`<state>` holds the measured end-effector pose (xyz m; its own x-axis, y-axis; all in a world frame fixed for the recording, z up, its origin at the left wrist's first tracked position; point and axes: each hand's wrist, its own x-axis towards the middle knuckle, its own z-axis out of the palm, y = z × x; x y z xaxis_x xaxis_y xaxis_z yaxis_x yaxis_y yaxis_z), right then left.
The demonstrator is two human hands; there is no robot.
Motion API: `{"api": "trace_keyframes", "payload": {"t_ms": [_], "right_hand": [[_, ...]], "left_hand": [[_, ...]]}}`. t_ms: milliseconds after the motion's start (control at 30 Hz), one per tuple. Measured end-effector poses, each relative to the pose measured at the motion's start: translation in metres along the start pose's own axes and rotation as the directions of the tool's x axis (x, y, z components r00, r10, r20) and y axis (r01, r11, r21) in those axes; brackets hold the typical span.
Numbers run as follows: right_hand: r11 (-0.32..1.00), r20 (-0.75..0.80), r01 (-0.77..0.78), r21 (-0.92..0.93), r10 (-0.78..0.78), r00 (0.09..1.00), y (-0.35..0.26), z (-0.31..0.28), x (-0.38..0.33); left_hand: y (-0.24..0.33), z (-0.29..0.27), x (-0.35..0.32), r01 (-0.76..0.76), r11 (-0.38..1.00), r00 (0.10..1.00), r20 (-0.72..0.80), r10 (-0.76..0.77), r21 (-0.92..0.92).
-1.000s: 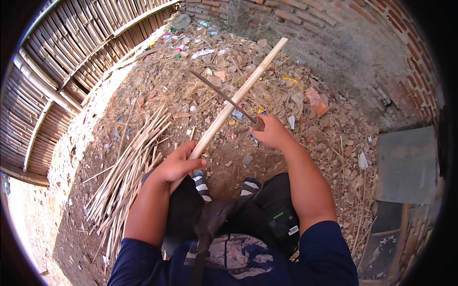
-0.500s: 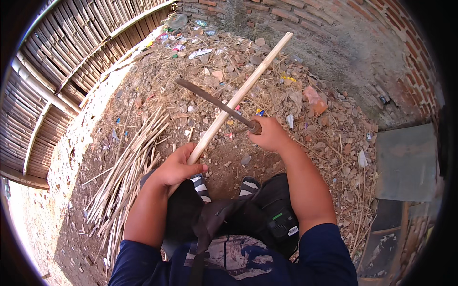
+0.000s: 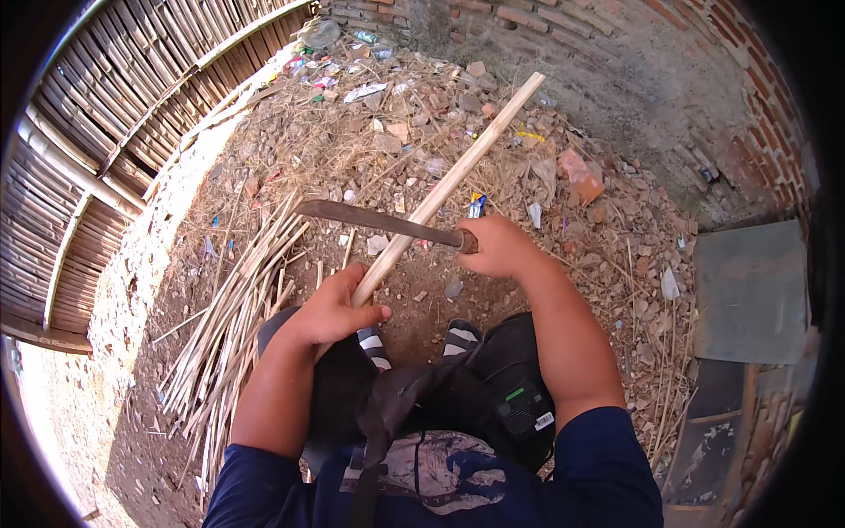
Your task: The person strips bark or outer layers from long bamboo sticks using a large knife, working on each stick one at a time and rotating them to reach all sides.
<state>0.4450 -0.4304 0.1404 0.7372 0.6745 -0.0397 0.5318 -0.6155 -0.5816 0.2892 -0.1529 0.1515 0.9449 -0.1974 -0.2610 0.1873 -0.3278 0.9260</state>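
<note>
My left hand point(image 3: 339, 308) is closed round the near end of a long pale wooden strip point(image 3: 466, 169), perhaps split bamboo, which slants up and away to the right. In my right hand point(image 3: 497, 247) is the handle of a machete point(image 3: 378, 217). Its dark, worn blade points left and crosses the strip a little beyond my left hand, seeming to touch it. The strip's near end passes under my left palm and is partly hidden.
A heap of thin split sticks point(image 3: 233, 326) lies on the ground to my left. Rubble and litter point(image 3: 422, 114) cover the ground ahead, with a broken brick point(image 3: 580, 176) at the right. A slatted bamboo wall point(image 3: 114, 106), a brick wall point(image 3: 634, 79) and a grey panel point(image 3: 750, 290) stand around.
The machete has moved down the strip toward my left hand, and its blade has turned to lie closer to level. The strip's far end has dipped slightly.
</note>
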Motion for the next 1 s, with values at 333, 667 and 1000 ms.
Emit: {"api": "trace_keyframes", "payload": {"t_ms": [333,667,1000], "right_hand": [[0.97,-0.046,-0.151,0.19,0.163,0.986,0.017,-0.005,0.004],[0.983,-0.014,-0.143,0.113,0.145,0.989,0.013,0.0,0.007],[0.982,0.014,-0.176,0.075,0.176,0.984,0.026,-0.003,0.012]], "left_hand": [[-0.005,0.0,0.0,0.063,0.979,0.997,0.055,-0.053,-0.196],[-0.01,0.001,0.003,0.066,0.996,0.998,0.029,-0.064,-0.061],[-0.013,0.003,0.004,0.044,0.996,0.998,0.052,-0.04,-0.074]]}}
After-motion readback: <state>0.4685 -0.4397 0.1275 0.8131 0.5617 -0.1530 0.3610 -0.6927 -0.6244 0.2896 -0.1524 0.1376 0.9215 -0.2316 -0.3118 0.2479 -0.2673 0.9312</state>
